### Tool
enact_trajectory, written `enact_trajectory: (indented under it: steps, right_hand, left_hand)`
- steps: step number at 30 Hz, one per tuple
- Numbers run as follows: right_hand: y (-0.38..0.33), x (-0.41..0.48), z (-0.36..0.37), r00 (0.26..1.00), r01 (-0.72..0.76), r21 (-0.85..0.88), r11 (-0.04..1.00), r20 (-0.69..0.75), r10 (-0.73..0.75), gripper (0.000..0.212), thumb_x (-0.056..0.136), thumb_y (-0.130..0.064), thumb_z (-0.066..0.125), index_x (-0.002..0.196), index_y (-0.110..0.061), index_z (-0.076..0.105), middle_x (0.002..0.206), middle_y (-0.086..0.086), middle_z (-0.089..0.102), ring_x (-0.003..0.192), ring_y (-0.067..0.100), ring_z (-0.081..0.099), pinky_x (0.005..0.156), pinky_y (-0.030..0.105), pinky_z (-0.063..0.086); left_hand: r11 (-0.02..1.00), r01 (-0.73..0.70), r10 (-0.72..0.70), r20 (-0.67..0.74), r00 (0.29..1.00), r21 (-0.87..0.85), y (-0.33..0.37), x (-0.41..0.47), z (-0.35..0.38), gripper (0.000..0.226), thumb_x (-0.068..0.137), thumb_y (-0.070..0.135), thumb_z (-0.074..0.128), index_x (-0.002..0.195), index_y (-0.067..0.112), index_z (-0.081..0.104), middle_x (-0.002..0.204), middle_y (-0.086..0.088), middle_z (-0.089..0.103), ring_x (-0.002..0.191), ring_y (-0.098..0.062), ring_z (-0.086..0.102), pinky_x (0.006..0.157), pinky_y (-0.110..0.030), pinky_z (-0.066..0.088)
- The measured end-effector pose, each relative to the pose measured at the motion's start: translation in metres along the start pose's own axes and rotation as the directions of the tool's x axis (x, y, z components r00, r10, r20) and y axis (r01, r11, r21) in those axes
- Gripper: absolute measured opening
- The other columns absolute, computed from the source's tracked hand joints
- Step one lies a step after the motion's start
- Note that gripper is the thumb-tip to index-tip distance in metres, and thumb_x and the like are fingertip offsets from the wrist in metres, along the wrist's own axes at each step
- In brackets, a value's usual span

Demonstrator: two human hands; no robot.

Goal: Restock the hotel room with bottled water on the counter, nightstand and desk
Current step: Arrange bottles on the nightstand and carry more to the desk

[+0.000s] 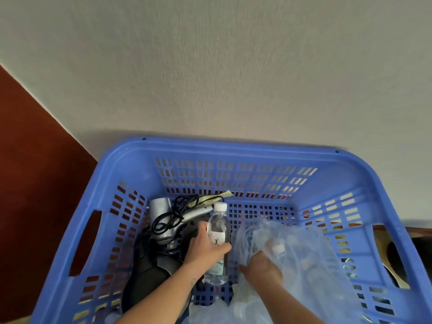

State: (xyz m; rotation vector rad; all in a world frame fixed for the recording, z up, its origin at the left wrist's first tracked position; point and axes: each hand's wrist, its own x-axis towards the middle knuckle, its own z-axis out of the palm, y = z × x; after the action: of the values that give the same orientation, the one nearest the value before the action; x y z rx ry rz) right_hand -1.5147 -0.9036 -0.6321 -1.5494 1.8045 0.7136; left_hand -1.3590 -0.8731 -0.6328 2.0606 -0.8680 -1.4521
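A clear water bottle [218,232] with a white cap lies lengthwise inside the blue plastic basket [233,149]. My left hand [205,247] grips it around the middle, thumb across its label. My right hand [261,268] reaches into a crumpled clear plastic wrap [299,260] on the basket's right side and holds a fold of it. Through the wrap I make out the white cap of another bottle [278,249]. More bottle caps [240,308] show blurred at the basket's near edge.
A silver hair dryer [161,220] with a coiled black cord lies in the basket's left half, above a dark object [149,270]. The basket stands against a grey textured wall [210,66]. Dark red flooring [35,171] lies to the left.
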Motion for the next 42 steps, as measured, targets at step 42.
enact_trajectory:
  steps: [42]
  right_hand:
    - [0.036,-0.098,-0.219,0.957,0.284,0.648,0.707,-0.24,-0.164,0.052,0.064,-0.04,0.088,0.077,-0.012,0.047,0.071,0.002,0.046,0.059,0.015,0.043,0.055,0.026,0.033]
  left_hand:
    - [0.957,-0.185,0.202,0.054,0.978,-0.223,0.16,-0.077,-0.05,0.044,0.081,0.042,0.075,0.114,0.017,0.057,0.099,-0.014,0.07,0.086,-0.03,0.071,0.079,-0.05,0.059]
